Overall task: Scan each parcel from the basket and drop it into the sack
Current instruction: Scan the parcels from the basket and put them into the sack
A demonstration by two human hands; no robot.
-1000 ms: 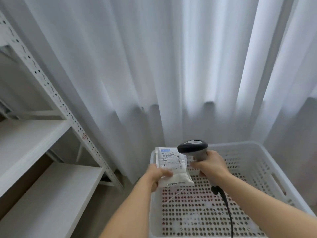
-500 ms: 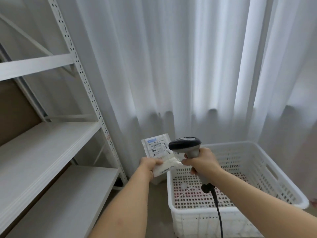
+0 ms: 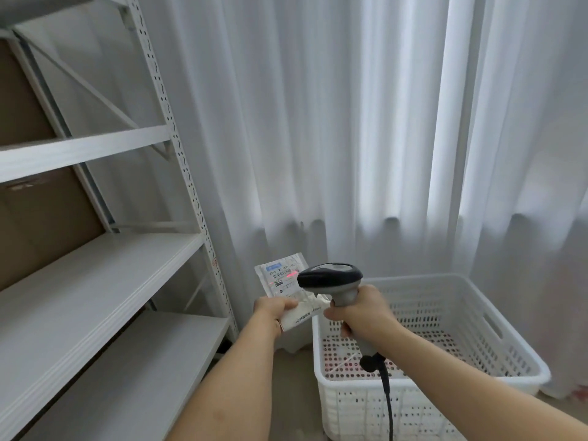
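You've swung left since a second ago; the parcel (image 3: 284,289) now sits off the basket (image 3: 445,313), with red scanner light on its label, so the scan looks underway. Your left hand (image 3: 276,310) pinches the parcel's lower edge. Your right hand (image 3: 362,313) is clenched on the barcode scanner (image 3: 331,278), just right of the label. Sack not in view.

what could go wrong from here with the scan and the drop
The red scan line falls on the parcel label near its right edge, partly behind the scanner head, so the read may miss. The left hand pinches only the parcel's lower corner, so it could slip. No sack is in view, so the drop may need a search.
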